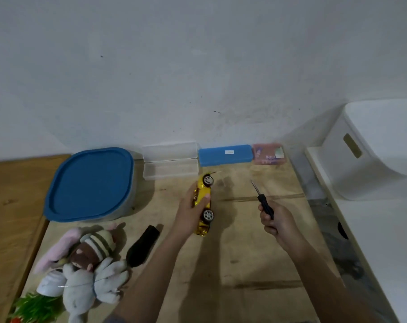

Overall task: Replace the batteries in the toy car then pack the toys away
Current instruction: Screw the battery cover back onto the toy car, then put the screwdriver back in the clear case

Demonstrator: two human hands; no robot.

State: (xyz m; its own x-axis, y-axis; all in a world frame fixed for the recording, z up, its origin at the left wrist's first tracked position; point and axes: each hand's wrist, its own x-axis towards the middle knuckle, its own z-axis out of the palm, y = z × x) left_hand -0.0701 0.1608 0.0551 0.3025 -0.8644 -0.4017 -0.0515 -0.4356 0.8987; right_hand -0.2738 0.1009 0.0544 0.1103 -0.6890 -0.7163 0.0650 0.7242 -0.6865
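Note:
A yellow toy car [204, 201] is tipped on its side above the middle of the table, its wheels facing right. My left hand [191, 209] grips its body from the left. My right hand [275, 220] holds a black-handled screwdriver [263, 202], whose metal tip points up and to the left, well apart from the car. A pile of plush toys [86, 259] lies at the front left. A black oblong object [142, 247] rests beside them.
A grey container with a blue lid [90, 185] stands at the back left. Along the wall sit an open clear plastic case [171, 160], a blue case [225, 155] and a pink packet [269, 153]. A white bin [372, 148] stands at the right.

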